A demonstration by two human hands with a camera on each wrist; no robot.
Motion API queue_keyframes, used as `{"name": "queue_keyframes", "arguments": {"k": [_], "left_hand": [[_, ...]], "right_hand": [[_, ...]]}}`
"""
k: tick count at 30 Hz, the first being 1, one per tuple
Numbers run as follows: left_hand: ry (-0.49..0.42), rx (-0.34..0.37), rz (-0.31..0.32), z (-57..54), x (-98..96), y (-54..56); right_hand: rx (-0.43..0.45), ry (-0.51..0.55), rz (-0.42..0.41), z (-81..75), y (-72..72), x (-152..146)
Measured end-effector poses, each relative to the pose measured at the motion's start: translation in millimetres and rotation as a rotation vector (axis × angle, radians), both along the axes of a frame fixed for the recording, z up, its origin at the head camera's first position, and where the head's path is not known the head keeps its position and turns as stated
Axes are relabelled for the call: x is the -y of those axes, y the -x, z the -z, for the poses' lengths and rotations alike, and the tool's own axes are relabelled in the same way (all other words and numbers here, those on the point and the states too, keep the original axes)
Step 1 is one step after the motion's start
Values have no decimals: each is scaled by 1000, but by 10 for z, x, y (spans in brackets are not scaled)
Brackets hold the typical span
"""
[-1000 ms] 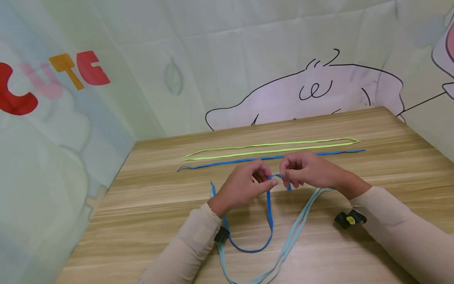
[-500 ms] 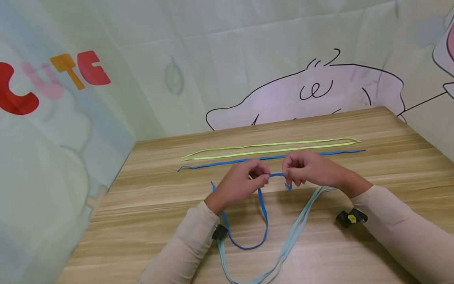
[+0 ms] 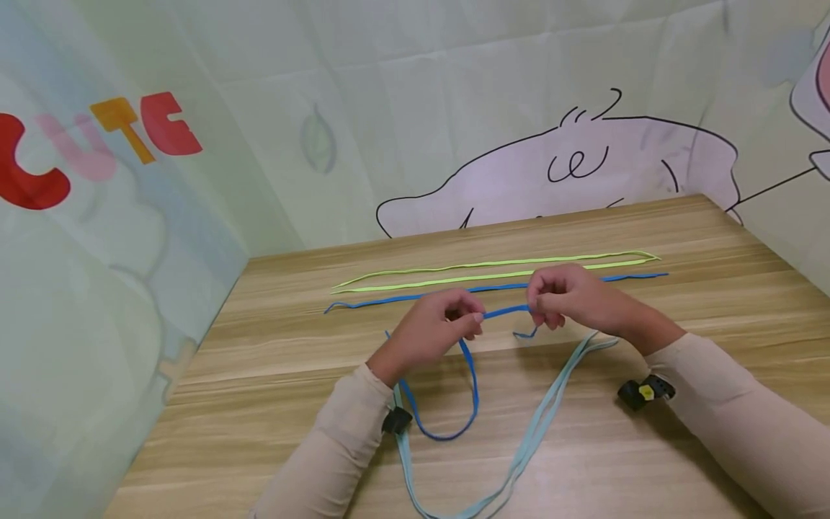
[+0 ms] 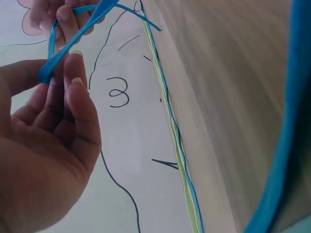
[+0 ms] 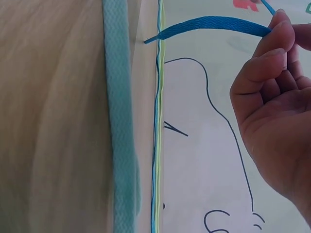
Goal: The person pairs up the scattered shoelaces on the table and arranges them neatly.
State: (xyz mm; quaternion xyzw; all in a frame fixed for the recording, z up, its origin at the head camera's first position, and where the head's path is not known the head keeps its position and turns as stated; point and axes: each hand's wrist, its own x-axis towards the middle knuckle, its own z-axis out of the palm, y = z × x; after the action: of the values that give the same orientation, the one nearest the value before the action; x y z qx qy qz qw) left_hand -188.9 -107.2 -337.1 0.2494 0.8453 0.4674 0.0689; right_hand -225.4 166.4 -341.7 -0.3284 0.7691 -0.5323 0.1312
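Both hands hold one flat blue shoelace [image 3: 507, 311] above the table. My left hand [image 3: 437, 328] pinches it between thumb and fingers, and a long loop hangs below toward the near side. The right hand [image 3: 573, 299] pinches it further along, near a short tail with a narrow tip; this blue shoelace [image 5: 214, 23] stretches out past the fingers in the right wrist view. Between the hands runs a short, nearly straight span. A bundle of pale teal laces [image 3: 538, 425] curves over the table beneath, partly hidden by the left forearm.
A second blue lace [image 3: 415, 295] lies across the table behind the hands. Further back lies a lime green lace [image 3: 454, 282], doubled into long strands. Printed cloth walls [image 3: 272, 144] border the wooden table [image 3: 272, 404] at the back and sides.
The hands have drawn apart, the left moving left and the right moving right and slightly up. The lace span between them has lengthened, and the hanging loop has shifted left and risen.
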Motion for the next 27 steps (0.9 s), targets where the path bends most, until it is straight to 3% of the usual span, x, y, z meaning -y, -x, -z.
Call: {"name": "queue_keyframes", "arguments": {"k": [6,14,27], "left_hand": [[-22,39,8,-30,99,38],[-82,75,-9,-86,247,107],[-150,85,-40,-125,401,151]], "right_hand": [[27,75,14,5,33,-74],[-7,149,47,14,91,-165],[60,400,12,2,164,-333]]}}
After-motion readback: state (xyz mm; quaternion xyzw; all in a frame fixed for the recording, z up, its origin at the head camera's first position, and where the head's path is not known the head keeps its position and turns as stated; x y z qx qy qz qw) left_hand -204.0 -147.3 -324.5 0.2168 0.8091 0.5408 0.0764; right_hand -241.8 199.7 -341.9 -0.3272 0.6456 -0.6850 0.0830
